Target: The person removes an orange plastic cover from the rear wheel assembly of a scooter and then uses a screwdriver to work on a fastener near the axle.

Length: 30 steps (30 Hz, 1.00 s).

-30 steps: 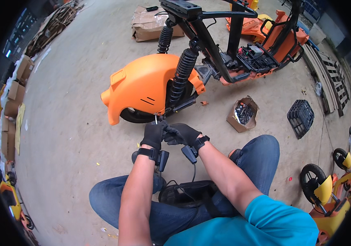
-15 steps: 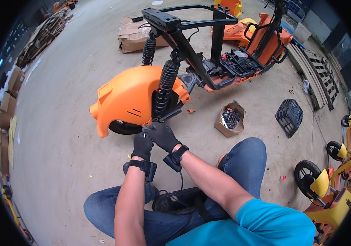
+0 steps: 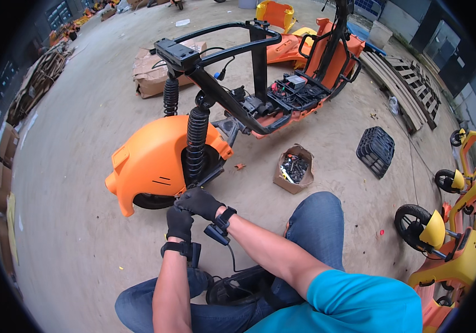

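My left hand [image 3: 179, 224] and right hand [image 3: 199, 202] curled, touching, by low edge of fender [image 3: 156, 156]; can't tell what, if anything, I pinch | fender at 11 o'clock from hands, shock [image 3: 196, 139] at 12 | best, I judge: brace one hand, small moves with other, edge in sight

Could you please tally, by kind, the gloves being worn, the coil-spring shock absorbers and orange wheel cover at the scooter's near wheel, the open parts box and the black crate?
Black gloves: 2
Coil-spring shock absorbers: 2
Orange wheel cover: 1
Open cardboard parts box: 1
Black crate: 1
Total: 7
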{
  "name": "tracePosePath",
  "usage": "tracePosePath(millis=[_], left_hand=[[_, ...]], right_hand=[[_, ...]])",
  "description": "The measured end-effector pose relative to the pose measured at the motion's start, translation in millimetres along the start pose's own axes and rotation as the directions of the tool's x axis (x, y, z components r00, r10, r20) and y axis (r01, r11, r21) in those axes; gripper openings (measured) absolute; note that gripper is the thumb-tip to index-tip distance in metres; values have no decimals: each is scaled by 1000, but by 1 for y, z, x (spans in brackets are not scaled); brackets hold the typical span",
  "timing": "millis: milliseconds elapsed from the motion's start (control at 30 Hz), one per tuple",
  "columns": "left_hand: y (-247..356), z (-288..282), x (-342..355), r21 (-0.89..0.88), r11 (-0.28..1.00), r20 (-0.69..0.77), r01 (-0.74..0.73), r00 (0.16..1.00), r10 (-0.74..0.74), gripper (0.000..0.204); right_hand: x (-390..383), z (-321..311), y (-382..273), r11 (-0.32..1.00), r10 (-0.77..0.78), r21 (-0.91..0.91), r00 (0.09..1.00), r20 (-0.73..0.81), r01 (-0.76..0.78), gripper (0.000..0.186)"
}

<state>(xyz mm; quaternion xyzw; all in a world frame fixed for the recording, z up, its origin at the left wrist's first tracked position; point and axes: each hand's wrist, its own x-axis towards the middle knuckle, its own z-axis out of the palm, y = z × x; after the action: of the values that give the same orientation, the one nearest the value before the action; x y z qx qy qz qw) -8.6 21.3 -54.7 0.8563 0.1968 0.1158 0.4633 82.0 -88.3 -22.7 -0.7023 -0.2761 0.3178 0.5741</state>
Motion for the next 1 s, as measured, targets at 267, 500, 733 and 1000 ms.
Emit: tracePosePath(millis=[267,500,733,1000], left_hand=[[63,-3,-3,-397,736,209,547,835,-508,22],[45,-6,1,-501,608,280,616,780,-560,16],[51,0,1,-589,472,367,657,737,-568,7],[43,-5,5,-640,346,502,686,714,-488,7]], right_hand=[[2,-14,16,895,8,439,982,-187,76,18],[-4,-42,5,718,175,689,931,-320,102,17],[-14,-61,49,610,413,787,812,-413,91,21],[-17,-55,74,526,540,850,780,-316,-20,34]])
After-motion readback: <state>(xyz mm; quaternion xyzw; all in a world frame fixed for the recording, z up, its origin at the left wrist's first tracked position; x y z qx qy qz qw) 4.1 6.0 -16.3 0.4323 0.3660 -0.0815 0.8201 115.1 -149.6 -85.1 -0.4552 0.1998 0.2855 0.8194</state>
